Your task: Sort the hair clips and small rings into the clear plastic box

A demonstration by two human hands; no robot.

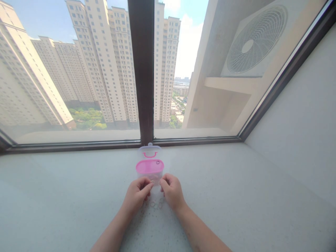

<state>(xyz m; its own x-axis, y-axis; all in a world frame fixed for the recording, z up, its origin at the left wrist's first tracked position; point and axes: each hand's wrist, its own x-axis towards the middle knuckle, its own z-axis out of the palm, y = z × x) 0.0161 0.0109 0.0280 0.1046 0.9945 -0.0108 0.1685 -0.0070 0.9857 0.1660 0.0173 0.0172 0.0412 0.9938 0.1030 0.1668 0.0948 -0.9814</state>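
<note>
A small clear plastic box with a pink oval top (148,167) stands on the sill, its clear lid (151,149) with a pink handle tipped back towards the window. A small dark ring (158,162) lies on the pink top. Just in front of the box, my left hand (138,192) pinches a small pale ring (152,181) between thumb and fingertips. My right hand (172,191) is closed in a pinch close by; whatever its fingers hold, if anything, is hidden. Several small thin rings (153,204) lie on the sill between my wrists.
The pale speckled sill (65,196) spreads to both sides. A dark window frame (143,70) runs behind the box, with tall buildings (105,63) and an air-conditioner unit (257,40) outside the glass. A white wall (296,105) borders the right side.
</note>
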